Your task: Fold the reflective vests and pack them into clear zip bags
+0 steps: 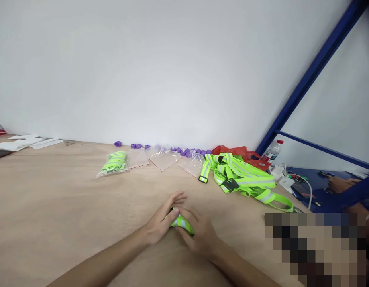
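A small folded bundle of neon-yellow reflective strap (184, 224) with silver stripes sits low over the table between my hands. My right hand (200, 232) is closed around its right side, fingers over the top and thumb along the near edge. Against the left side rests my left hand (162, 220), its thumb pressed on the bundle and its fingers stretched out beyond it. A dark bit shows at the bundle's far end; the rest is covered by my hands. To the right lies a loose heap of the same reflective straps (247, 175) with black buckles.
A clear bag holding a folded strap (114, 162) lies at the back left, beside flat zip bags (165, 160). Several purple caps (138, 146) line the wall. A red plastic bag (250, 156), a bottle (273, 151) and another person's hand (341, 184) are at right.
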Tool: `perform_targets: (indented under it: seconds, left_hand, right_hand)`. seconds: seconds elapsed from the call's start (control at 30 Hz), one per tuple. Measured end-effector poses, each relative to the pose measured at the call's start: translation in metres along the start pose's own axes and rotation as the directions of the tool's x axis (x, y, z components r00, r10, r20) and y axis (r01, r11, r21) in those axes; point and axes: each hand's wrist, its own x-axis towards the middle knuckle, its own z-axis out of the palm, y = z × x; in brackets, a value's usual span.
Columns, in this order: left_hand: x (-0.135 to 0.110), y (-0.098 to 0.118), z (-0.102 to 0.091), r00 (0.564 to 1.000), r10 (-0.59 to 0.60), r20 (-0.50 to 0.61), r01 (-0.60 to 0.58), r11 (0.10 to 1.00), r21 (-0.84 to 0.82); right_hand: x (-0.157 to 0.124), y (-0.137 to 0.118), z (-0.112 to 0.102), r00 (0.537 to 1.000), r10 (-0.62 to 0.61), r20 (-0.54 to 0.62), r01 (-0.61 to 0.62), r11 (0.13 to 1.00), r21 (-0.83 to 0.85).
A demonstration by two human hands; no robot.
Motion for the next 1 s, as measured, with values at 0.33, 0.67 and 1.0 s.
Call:
perform_targets:
  seconds: [0.33,0.67,1.0]
  left_hand:
    - [0.011,-0.013,-0.039,0.969,0.201,-0.147,-0.132,0.914,0.383]
    - [0.020,-0.026,-0.136,0.789,0.083,-0.609,0.580,0.229,0.782]
    - [0.022,-0.031,-0.137,0.766,-0.029,-0.642,0.642,0.079,0.762]
  right_hand:
    - [-0.004,0.017,-0.003,0.969,0.244,-0.038,-0.240,0.967,0.088]
    - [-0.006,0.032,-0.008,0.915,0.396,-0.083,-0.383,0.914,0.134]
    - [-0.003,0.033,-0.014,0.905,0.420,-0.067,-0.409,0.903,0.134]
